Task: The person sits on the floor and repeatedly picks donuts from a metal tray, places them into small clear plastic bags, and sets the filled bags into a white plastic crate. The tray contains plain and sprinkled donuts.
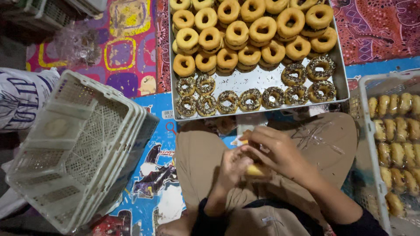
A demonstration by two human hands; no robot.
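Both my hands, left hand (229, 168) and right hand (273, 150), pinch one soft, crumbly doughnut (254, 169) above my lap; I judge light edge grip safest.

Both hands, left hand (232, 168) and right hand (273, 150), close around a small yellow item (253, 169) over the lap. Ahead lies a metal tray (262, 81) of plain doughnuts (249, 30) and sprinkled doughnuts (251, 99). White plastic crates (78, 148) are stacked at the left.
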